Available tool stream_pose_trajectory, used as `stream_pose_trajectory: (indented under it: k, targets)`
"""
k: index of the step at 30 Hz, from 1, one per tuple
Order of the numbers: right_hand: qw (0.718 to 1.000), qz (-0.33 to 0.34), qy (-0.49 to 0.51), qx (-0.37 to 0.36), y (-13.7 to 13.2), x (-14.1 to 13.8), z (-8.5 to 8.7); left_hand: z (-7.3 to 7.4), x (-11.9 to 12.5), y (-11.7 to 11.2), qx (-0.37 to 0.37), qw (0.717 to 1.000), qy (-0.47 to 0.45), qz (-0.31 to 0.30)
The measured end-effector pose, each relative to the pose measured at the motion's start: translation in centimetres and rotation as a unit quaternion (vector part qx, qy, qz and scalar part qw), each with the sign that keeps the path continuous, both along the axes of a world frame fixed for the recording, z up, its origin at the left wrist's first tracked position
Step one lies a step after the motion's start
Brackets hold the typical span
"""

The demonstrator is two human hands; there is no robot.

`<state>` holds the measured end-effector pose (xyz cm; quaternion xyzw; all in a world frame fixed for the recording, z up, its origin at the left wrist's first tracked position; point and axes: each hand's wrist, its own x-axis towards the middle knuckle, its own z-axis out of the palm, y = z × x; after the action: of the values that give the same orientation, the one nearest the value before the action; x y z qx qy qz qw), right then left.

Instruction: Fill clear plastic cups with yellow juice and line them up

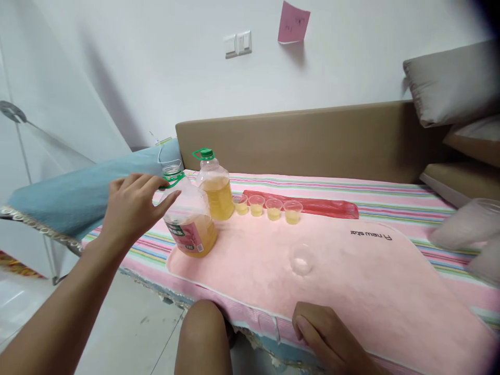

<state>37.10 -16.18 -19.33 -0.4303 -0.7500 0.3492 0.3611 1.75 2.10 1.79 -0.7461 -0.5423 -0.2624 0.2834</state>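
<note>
My left hand (130,208) rests on the shoulder and green handle of an uncapped plastic bottle (189,224) with yellow liquid and a pink label, tilted slightly on the pink towel (351,281). Behind it stands a second bottle (214,190) of yellow liquid with a green cap. Several small clear cups (267,207) holding yellow liquid stand in a row to its right. An empty clear cup (302,259) sits alone in the middle of the towel. My right hand (324,338) lies on the towel's near edge, fingers curled, holding nothing.
A red plastic bag (324,207) lies behind the cups. The towel covers a striped sheet (390,195) on a bed with a brown headboard (312,140). A blue blanket (78,192) lies at left, grey pillows (453,83) at right. My knee (201,333) is below the bed edge.
</note>
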Motion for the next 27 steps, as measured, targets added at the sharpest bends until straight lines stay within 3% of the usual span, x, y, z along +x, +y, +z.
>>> stream_pose_trajectory:
  k: [7,11,15,19,23,27]
  targets:
    - [0.999,-0.016,-0.035,-0.008,0.5,-0.1,0.2,0.8,2.2,0.7,-0.08,0.995,-0.052,-0.034]
    - [0.998,-0.022,-0.051,0.002,0.6,-0.1,0.2,1.4,2.7,0.9,-0.091,0.989,-0.115,-0.012]
    - [0.998,-0.022,-0.053,0.008,0.6,-0.1,0.4,2.0,2.4,0.2,-0.091,0.983,-0.158,0.011]
    - [0.999,-0.012,-0.045,0.004,0.9,-0.3,0.2,2.4,2.0,-1.2,-0.109,0.983,-0.148,-0.006]
    - [0.999,-0.008,-0.037,-0.004,1.1,-0.6,-0.5,2.5,1.8,-1.9,-0.06,0.985,-0.161,0.011]
    - [1.0,-0.006,0.001,-0.027,1.2,-1.2,-0.8,3.7,1.1,-2.7,-0.029,0.991,-0.122,-0.035]
